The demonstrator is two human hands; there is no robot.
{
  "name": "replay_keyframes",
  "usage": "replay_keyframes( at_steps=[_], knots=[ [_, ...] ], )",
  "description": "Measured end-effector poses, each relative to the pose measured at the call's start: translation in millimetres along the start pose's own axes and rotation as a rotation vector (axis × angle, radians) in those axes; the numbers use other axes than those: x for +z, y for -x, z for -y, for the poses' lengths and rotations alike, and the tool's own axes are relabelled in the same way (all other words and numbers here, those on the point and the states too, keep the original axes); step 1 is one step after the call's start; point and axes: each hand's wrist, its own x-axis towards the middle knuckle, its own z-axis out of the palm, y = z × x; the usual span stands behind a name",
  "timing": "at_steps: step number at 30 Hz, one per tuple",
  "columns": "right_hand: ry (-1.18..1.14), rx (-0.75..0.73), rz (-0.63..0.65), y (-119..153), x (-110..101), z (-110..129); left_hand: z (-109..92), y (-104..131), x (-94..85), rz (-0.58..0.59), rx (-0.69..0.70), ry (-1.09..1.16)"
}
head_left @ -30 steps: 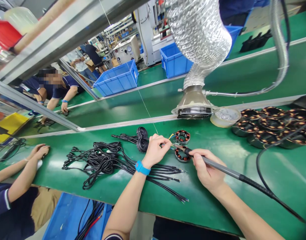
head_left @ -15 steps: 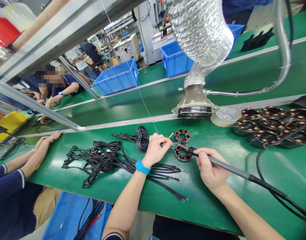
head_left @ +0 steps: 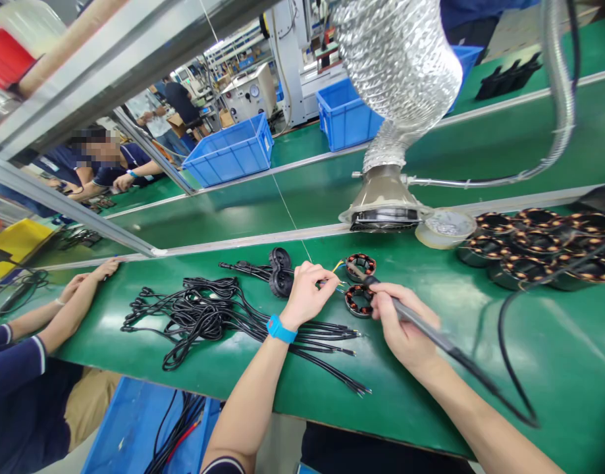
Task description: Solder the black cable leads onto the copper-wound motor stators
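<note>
My left hand (head_left: pixel 309 293), with a blue wristband, pinches a cable whose thin coloured wires (head_left: pixel 338 266) stick out toward two ring-shaped copper coils. My right hand (head_left: pixel 405 322) is wrapped round a soldering iron (head_left: pixel 423 329). The iron's tip reaches the upper coil ring (head_left: pixel 361 265); whether it touches is too small to tell. Just below lies the lower coil ring (head_left: pixel 359 301). Beside my left hand stands a black curved part (head_left: pixel 281 272). A tangle of black cables (head_left: pixel 198 316) lies to the left, their stripped ends (head_left: pixel 364 390) pointing right under my left wrist.
Several stacked coil rings (head_left: pixel 534 247) are at the right. A fume hood (head_left: pixel 385 197) hangs behind the coils, next to a round translucent tub (head_left: pixel 446 227). The iron's cord (head_left: pixel 504 349) loops at the right. At the left, a person's hands (head_left: pixel 92 276) rest on the table.
My right hand has moved left and slightly up with the iron, whose tip has gone from the lower ring toward the upper one. The cord has swung. My left hand is nearly still.
</note>
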Motion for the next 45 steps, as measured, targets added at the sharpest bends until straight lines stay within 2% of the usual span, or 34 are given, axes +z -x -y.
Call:
replay_keyframes(
  at_steps=[3,7,13,21,34,40,45],
  knots=[
    [0.031,-0.117,0.046,-12.0,10.5,5.9,-1.9,1.9,-2.6,0.013,0.020,-0.011],
    [0.034,-0.158,0.114,-19.1,24.0,6.4,-5.0,5.0,-5.8,0.030,0.017,-0.027],
    [0.066,-0.216,0.192,-13.7,33.4,-2.4,-7.5,9.0,-8.5,0.030,0.029,-0.045],
    [0.101,-0.222,0.143,-11.0,29.6,1.6,-4.8,14.7,-14.7,0.092,0.069,-0.057],
    [0.070,-0.218,0.191,-4.8,29.0,8.0,1.3,11.8,-21.6,0.206,0.022,0.011],
    [0.060,-0.210,0.202,-4.1,28.2,8.0,1.9,11.0,-18.8,0.177,-0.003,0.037],
    [0.062,-0.106,0.156,-3.4,27.0,5.9,3.6,10.9,-18.4,0.174,-0.005,0.060]
  ],
)
